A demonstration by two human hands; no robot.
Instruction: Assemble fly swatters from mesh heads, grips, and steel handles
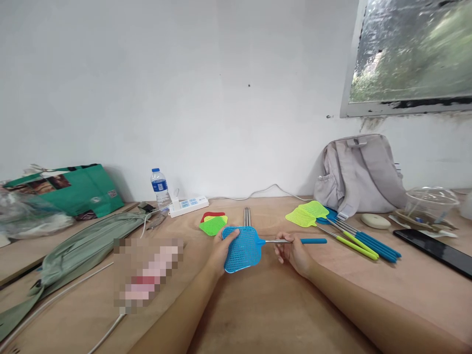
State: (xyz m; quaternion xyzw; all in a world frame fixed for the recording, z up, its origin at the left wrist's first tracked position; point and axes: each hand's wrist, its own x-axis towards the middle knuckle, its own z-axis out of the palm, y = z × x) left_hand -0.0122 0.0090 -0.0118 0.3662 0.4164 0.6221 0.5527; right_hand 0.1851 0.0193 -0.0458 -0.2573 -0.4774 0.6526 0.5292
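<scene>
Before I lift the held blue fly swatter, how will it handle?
The blue fly swatter is likely light: its head is thin and full of holes. That head may flex, while the slim silvery shaft seems stiffer.

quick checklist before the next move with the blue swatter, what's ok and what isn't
1. Left hand on the blue mesh head: ok, thumb on top at its edge.
2. Right hand on the metal shaft: ok, fingers at it beside the blue handle.
3. Head firmly seated on the shaft: cannot tell; they meet, but tightness does not show.
4. Loose heads out of the hands' grip: ok, stacked beyond the left hand.
5. Full count of the metal rods: cannot tell, the blue head may hide part of them.
6. Other swatters apart from the right hand: ok, lying to its right.
</scene>
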